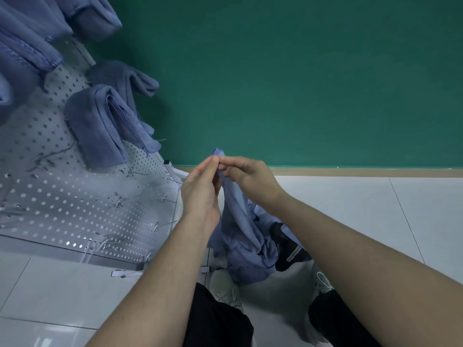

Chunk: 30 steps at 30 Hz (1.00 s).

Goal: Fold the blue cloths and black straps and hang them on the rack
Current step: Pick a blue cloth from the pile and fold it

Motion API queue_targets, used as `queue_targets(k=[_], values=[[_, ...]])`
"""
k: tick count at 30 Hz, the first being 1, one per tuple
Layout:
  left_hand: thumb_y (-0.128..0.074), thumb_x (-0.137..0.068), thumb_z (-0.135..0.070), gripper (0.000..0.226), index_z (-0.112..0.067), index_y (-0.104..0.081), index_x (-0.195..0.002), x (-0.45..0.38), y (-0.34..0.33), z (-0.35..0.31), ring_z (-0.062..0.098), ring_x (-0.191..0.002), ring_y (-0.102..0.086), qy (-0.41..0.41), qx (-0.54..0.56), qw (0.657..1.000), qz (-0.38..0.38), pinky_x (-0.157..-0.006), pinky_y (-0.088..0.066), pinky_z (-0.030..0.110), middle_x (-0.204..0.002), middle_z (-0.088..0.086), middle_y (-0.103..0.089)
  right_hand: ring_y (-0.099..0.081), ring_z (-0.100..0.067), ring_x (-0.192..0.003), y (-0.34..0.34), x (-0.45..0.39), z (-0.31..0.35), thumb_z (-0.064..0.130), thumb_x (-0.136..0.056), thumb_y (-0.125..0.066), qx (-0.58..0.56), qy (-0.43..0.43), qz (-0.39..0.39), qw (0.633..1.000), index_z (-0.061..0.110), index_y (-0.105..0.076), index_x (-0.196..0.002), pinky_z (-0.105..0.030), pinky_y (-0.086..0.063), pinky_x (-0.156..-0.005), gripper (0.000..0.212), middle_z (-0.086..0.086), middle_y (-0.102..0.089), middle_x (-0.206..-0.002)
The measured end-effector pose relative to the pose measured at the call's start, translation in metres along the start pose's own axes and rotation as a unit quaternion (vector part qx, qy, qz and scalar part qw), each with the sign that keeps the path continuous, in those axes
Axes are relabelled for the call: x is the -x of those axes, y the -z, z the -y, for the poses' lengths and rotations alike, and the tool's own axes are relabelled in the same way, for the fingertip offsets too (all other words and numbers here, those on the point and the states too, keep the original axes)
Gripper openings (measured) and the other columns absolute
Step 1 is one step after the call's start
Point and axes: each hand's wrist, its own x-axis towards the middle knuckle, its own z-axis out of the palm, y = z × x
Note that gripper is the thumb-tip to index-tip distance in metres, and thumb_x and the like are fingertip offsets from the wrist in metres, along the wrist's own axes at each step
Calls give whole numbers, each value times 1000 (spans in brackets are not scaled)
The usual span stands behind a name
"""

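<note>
A blue cloth (238, 216) hangs from both my hands, its top corner pinched between them at chest height and its lower part trailing onto a heap of blue cloths (250, 264) on the floor. My left hand (200, 189) and my right hand (248, 177) meet fingertip to fingertip on that corner. Black straps (288, 249) lie in the heap to the right. The white pegboard rack (75, 196) stands on the left, with folded blue cloths (100, 126) hung on its upper hooks.
Bare metal hooks (160, 224) stick out of the lower pegboard. A green wall (300, 83) rises behind, with a tan baseboard. White floor tiles (375, 209) spread to the right. My two light shoes (225, 289) and dark trouser legs are below the heap.
</note>
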Motion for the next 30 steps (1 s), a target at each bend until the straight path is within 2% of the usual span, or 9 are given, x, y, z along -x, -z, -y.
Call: queue_targets(k=[3,5,7,10,13,18,22,26,30], values=[[-62,-98,-11,20,0,-68,-114,-4,5,0,15,-84,-68,-40,-69,997,10,-86,-56,28,-99,10,-74,-65,-11,-85,6,-2,-3,-8,-98,-46,-67,-4,42,997,9,-61,-123,-20,-52,-86,34,-9,-71,-100],[-60,-100,-17,13,-9,-68,-106,-3,7,-1,14,-86,-66,-88,-138,986,7,-86,-54,32,-98,6,-73,-60,-14,-79,8,-2,-9,-6,-96,-52,-13,22,25,999,20,-58,-119,-28,-51,-81,35,0,-67,-95],[-57,-101,-19,9,-16,-65,-100,-2,7,-7,8,-80,-62,-134,-179,975,9,-83,-51,31,-91,-1,-70,-53,-13,-79,12,-2,-11,1,-92,-60,64,49,-19,997,29,-55,-116,-26,-46,-78,37,9,-56,-98],[-53,-103,-19,11,-22,-60,-95,6,4,-17,2,-70,-55,-179,-209,961,26,-70,-46,20,-79,-10,-64,-51,-7,-100,20,0,-13,7,-88,-69,141,113,-40,983,28,-56,-120,-18,-39,-91,40,21,-49,-111],[-52,-103,-18,13,-24,-57,-93,19,0,-31,-1,-64,-50,-210,-243,945,64,-64,-43,16,-69,-18,-60,-49,-12,-119,25,3,-2,12,-88,-71,185,150,-36,970,27,-56,-122,-27,-37,-106,40,17,-52,-122],[-50,-104,-13,13,-21,-54,-94,39,-15,-70,-5,-60,-50,-244,-227,939,84,-64,-43,16,-70,-15,-57,-58,-7,-104,35,12,46,24,-87,-74,190,138,-33,971,44,-54,-96,-27,-45,-96,30,25,-62,-101],[-48,-104,-9,15,-20,-51,-94,61,-33,-106,-7,-63,-51,-275,-223,928,117,-66,-42,12,-78,-7,-56,-56,-15,-88,48,20,84,38,-82,-78,235,147,-30,960,33,-54,-80,-33,-45,-82,24,17,-60,-84],[-48,-104,-10,12,-18,-51,-97,80,-43,-139,-8,-61,-48,-304,-239,915,113,-66,-41,12,-81,-5,-54,-50,-20,-97,75,31,121,69,-74,-62,349,196,-19,916,31,-64,-74,-42,-43,-93,38,16,-51,-91],[-50,-103,-18,15,-27,-51,-91,99,-50,-169,6,-61,-41,-348,-271,892,99,-65,-37,28,-69,-10,-50,-56,-23,-96,104,46,168,52,-87,-68,371,183,27,910,19,-61,-74,-40,-44,-96,36,1,-60,-97]])
